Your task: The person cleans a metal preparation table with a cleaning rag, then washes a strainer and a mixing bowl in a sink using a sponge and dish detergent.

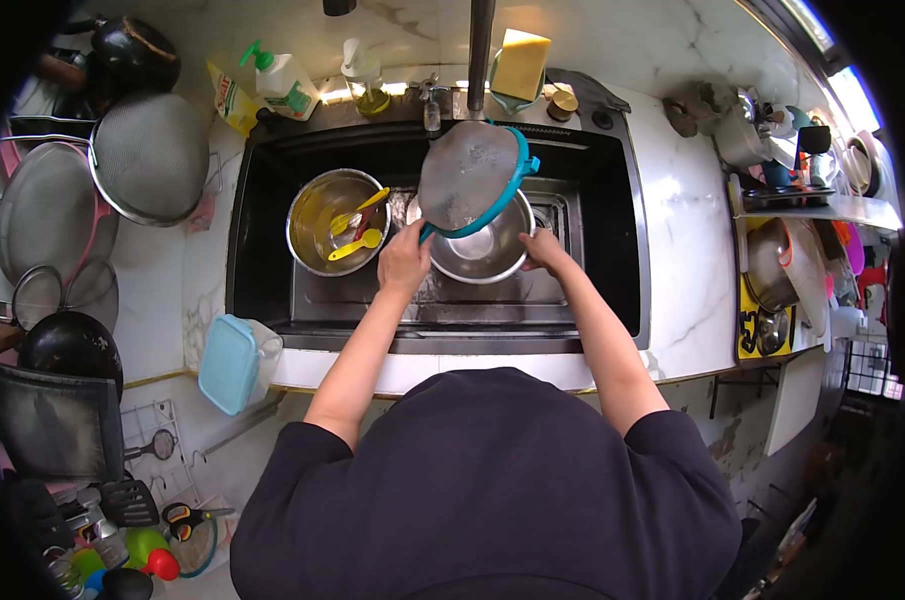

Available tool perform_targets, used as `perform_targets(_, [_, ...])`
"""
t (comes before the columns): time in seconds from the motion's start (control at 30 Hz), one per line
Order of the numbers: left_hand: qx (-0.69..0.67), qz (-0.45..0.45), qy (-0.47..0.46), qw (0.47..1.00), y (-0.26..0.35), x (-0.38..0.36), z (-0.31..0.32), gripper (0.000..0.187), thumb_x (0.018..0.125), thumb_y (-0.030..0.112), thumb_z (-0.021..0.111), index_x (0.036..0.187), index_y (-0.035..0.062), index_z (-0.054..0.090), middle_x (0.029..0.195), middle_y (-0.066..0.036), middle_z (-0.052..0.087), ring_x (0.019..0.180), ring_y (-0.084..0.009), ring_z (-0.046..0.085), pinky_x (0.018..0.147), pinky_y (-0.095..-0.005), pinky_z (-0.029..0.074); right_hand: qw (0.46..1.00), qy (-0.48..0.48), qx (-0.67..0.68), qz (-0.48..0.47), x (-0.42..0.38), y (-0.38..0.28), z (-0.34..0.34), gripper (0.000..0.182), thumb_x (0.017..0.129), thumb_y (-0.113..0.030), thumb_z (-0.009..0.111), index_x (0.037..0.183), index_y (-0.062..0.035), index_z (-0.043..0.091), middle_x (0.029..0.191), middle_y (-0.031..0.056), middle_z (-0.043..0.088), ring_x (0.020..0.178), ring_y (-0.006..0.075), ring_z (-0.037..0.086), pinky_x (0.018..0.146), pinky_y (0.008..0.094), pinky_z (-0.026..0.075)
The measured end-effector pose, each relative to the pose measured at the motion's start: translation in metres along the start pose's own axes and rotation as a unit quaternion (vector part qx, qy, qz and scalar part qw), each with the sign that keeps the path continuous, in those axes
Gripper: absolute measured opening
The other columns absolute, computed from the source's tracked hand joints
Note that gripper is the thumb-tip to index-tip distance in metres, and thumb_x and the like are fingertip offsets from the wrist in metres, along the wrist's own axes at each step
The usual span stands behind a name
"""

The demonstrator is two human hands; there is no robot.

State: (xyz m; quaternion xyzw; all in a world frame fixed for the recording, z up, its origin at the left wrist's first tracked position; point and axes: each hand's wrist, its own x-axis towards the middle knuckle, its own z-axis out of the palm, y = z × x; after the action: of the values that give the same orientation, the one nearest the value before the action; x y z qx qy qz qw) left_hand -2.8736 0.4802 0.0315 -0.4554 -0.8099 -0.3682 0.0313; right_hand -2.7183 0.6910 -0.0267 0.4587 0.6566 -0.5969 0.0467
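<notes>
My left hand (404, 262) is closed on the teal handle of a mesh strainer (464, 180). The strainer is tilted above a steel bowl (482, 260) in the sink and hides part of it. At the bowl's right rim, my right hand (543, 250) grips the edge with its fingers partly hidden. To the left, a second steel bowl (300, 250) holds a yellow spoon (356, 246), another yellow utensil (360, 210) and something reddish-brown.
Black sink walls (607, 240) surround the bowls, and a faucet pipe (480, 60) comes down behind the strainer. Soap bottles (290, 90) and a yellow sponge (521, 62) line the back. A blue-lidded container (228, 365) stands at the front left; pans and sieves (152, 160) hang left.
</notes>
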Motion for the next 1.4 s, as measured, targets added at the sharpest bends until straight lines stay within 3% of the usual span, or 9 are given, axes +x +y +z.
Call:
perform_targets(0.37, [-0.024, -0.020, 0.055, 0.998, -0.012, 0.001, -0.014, 0.026, 0.075, 0.017, 0.059, 0.096, 0.0032, 0.052, 0.085, -0.015, 0.059, 0.075, -0.0326, 0.057, 0.061, -0.0371, 0.045, 0.990, -0.015, 0.132, 0.036, 0.044, -0.027, 0.052, 0.038, 0.087, -0.028, 0.045, 0.105, 0.0056, 0.044, 0.077, 0.0163, 0.058, 0.052, 0.0224, 0.060, 0.043, 0.0297, 0.053])
perform_targets(0.43, [-0.050, -0.021, 0.023, 0.998, -0.008, 0.000, -0.016, 0.026, 0.075, 0.018, 0.059, 0.096, 0.0034, 0.052, 0.084, -0.016, 0.059, 0.075, -0.0330, 0.057, 0.062, -0.0372, 0.045, 0.968, -0.118, 0.220, 0.040, 0.043, -0.017, 0.040, 0.043, 0.086, -0.034, 0.047, 0.110, 0.0022, 0.043, 0.095, 0.0152, 0.055, 0.064, 0.0218, 0.061, 0.049, 0.0279, 0.053])
perform_targets(0.6, [-0.018, -0.017, -0.100, 0.995, 0.004, -0.002, -0.006, 0.024, 0.077, 0.019, 0.057, 0.097, 0.0063, 0.053, 0.082, -0.015, 0.060, 0.073, -0.0335, 0.057, 0.060, -0.0392, 0.046, 0.976, -0.112, 0.179, 0.048, 0.012, -0.021, 0.028, 0.044, 0.084, -0.036, 0.050, 0.113, -0.0038, 0.043, 0.101, 0.0094, 0.056, 0.081, 0.0192, 0.060, 0.066, 0.0288, 0.051])
perform_targets(0.8, [-0.042, 0.074, -0.111, 0.990, 0.017, 0.000, -0.002, 0.026, 0.076, 0.017, 0.057, 0.098, 0.0055, 0.053, 0.081, -0.012, 0.058, 0.071, -0.0306, 0.057, 0.059, -0.0372, 0.046, 0.959, -0.282, 0.015, 0.014, -0.054, -0.024, 0.041, 0.055, 0.076, -0.048, 0.056, 0.110, -0.0049, 0.049, 0.105, 0.0125, 0.053, 0.090, 0.0230, 0.056, 0.074, 0.0337, 0.047])
perform_targets(0.87, [-0.050, 0.096, -0.126, 0.986, 0.020, -0.003, 0.000, 0.027, 0.075, 0.017, 0.057, 0.099, 0.0055, 0.053, 0.081, -0.011, 0.058, 0.071, -0.0297, 0.057, 0.059, -0.0365, 0.046, 0.879, -0.202, -0.244, -0.357, -0.064, -0.033, 0.044, 0.050, 0.076, -0.051, 0.055, 0.103, -0.0094, 0.054, 0.099, 0.0121, 0.055, 0.091, 0.0223, 0.055, 0.077, 0.0303, 0.044])
perform_targets(0.9, [-0.055, 0.122, -0.157, 0.978, 0.020, -0.005, 0.004, 0.028, 0.075, 0.017, 0.057, 0.101, 0.0062, 0.052, 0.081, -0.011, 0.057, 0.071, -0.0289, 0.058, 0.059, -0.0361, 0.046, 0.836, -0.254, -0.399, -0.279, -0.074, -0.054, 0.042, 0.049, 0.076, -0.055, 0.051, 0.099, -0.0121, 0.057, 0.094, 0.0124, 0.056, 0.092, 0.0241, 0.053, 0.083, 0.0322, 0.040])
perform_targets(1.17, [-0.019, 0.116, -0.429, 0.896, 0.029, -0.014, 0.010, 0.026, 0.079, 0.026, 0.051, 0.098, 0.0082, 0.052, 0.086, -0.014, 0.060, 0.079, -0.0314, 0.058, 0.064, -0.0412, 0.046, 0.894, -0.327, -0.272, -0.141, -0.098, -0.017, 0.065, 0.076, 0.080, -0.064, 0.027, 0.115, 0.0011, 0.045, 0.112, 0.0267, 0.048, 0.108, 0.0348, 0.044, 0.093, 0.0357, 0.032])
perform_targets(1.27, [0.035, 0.141, -0.506, 0.850, 0.024, -0.017, 0.020, 0.030, 0.076, 0.024, 0.053, 0.101, 0.0072, 0.052, 0.085, -0.015, 0.060, 0.076, -0.0315, 0.058, 0.064, -0.0396, 0.046, 0.871, -0.375, -0.288, -0.134, -0.118, -0.048, 0.050, 0.071, 0.081, -0.063, 0.026, 0.114, -0.0032, 0.048, 0.110, 0.0231, 0.050, 0.106, 0.0329, 0.046, 0.091, 0.0357, 0.034])
perform_targets(1.4, [-0.020, 0.132, -0.524, 0.841, 0.019, -0.019, 0.025, 0.025, 0.077, 0.024, 0.052, 0.097, 0.0081, 0.053, 0.083, -0.014, 0.060, 0.077, -0.0331, 0.057, 0.065, -0.0415, 0.045, 0.889, -0.294, -0.295, -0.188, -0.102, -0.055, 0.048, 0.043, 0.084, -0.043, 0.044, 0.090, -0.0047, 0.062, 0.082, 0.0135, 0.063, 0.079, 0.0263, 0.059, 0.073, 0.0352, 0.043])
